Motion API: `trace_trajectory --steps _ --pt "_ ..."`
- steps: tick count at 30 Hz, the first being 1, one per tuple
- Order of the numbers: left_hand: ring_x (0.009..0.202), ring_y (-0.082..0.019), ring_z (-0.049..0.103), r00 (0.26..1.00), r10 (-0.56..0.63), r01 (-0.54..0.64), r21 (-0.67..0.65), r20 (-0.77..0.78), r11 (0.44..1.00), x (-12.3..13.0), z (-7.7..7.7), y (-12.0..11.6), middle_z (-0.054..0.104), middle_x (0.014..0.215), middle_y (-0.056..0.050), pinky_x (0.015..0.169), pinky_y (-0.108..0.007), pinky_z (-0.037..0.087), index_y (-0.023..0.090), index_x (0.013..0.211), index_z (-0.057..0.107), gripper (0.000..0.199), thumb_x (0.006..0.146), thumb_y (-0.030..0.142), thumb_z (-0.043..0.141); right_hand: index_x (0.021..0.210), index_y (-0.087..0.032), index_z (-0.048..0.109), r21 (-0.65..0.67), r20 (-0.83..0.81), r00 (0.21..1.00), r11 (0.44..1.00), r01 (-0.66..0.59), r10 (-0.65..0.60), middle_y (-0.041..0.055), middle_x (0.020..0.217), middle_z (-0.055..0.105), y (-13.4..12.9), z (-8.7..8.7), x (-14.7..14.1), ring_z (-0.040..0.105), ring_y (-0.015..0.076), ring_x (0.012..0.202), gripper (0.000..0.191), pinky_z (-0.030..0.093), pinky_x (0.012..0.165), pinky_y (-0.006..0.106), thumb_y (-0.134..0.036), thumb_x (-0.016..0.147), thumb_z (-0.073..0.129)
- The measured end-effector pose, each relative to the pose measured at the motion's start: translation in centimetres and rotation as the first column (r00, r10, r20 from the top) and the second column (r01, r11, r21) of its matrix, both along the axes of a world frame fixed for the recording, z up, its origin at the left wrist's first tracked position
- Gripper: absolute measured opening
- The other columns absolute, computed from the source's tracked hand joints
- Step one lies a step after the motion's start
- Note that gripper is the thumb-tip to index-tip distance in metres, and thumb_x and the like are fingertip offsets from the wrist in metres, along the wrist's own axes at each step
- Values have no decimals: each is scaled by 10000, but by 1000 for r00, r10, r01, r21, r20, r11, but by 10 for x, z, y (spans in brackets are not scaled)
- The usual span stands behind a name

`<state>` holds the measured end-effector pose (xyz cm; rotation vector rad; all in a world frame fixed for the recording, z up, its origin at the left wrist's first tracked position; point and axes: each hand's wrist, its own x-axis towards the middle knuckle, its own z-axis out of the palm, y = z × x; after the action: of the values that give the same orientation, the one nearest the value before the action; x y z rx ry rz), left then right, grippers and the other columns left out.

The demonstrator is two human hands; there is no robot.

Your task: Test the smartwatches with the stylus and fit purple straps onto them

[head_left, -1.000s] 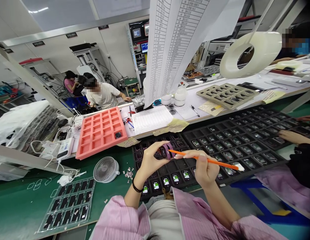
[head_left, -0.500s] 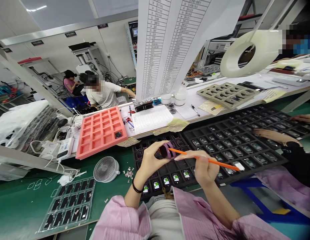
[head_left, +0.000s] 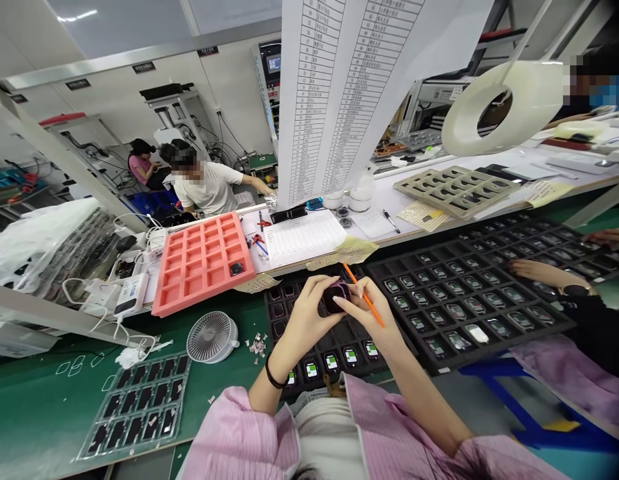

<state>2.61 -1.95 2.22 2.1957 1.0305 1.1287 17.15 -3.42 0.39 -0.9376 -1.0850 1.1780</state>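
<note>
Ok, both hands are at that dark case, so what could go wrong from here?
The orange stick, held in the right hand close to the dark case, might scratch it. The left hand holds the case over the black tray; a slip could drop it onto the green-and-white-faced devices there.

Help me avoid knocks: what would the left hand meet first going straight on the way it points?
First the device, which the left hand touches; beyond it, probably the right hand, though depth is unclear.
</note>
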Motion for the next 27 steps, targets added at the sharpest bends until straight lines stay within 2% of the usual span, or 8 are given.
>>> trace_trajectory --steps 4,6,12,15,18,22,27 --pt "919 -184 596 1000 -2 5 -79 30 997 -3 6 -4 546 1203 -96 654 -271 536 238 1253 508 543 755 233 724 713 -232 343 -55 -106 994 998 -28 22 -37 794 614 -1 4 5 652 134 780 449 531 720 259 -318 690 783" --pt "882 -170 596 999 -4 8 -85 45 996 -4 6 -4 556 1185 -95 610 -248 519 226 1215 534 504 751 234 731 711 -232 341 -62 -124 992 998 -14 6 -44 777 601 -1 3 6 639 127 759 456 518 703 249 -308 684 789" --pt "911 -179 603 997 -16 22 -82 77 996 -3 5 -3 575 1154 -90 607 -246 521 222 1178 561 455 755 248 728 719 -232 345 -69 -114 993 998 -5 -3 -39 792 584 -2 2 6 620 137 771 455 513 694 258 -321 680 790" --pt "906 -178 605 995 -13 23 -95 97 995 -3 5 -2 588 1138 -91 613 -244 525 216 1164 568 442 753 254 727 720 -229 363 -81 -138 990 997 -13 2 -35 781 554 -3 3 6 597 130 752 395 530 673 262 -366 741 733" --pt "819 -152 612 989 9 11 -133 147 991 -4 1 0 608 1123 -95 625 -250 532 206 1162 566 446 751 270 726 720 -230 370 -88 -148 989 996 -22 8 -37 748 517 -3 3 7 576 126 721 356 557 665 284 -404 789 673" --pt "661 -94 580 963 90 -28 -238 253 971 -7 -7 4 640 1017 -68 618 -236 528 195 1188 529 508 737 305 738 735 -238 361 -81 -110 994 997 3 -12 -32 763 514 -2 0 9 592 141 744 383 584 712 337 -397 757 708" --pt "623 -70 543 945 151 -72 -268 289 961 -12 -7 4 628 976 -51 639 -232 520 190 1172 526 503 734 311 739 749 -242 350 -71 -110 994 997 -20 12 -12 836 576 -6 5 9 623 170 818 374 574 769 381 -405 779 685"
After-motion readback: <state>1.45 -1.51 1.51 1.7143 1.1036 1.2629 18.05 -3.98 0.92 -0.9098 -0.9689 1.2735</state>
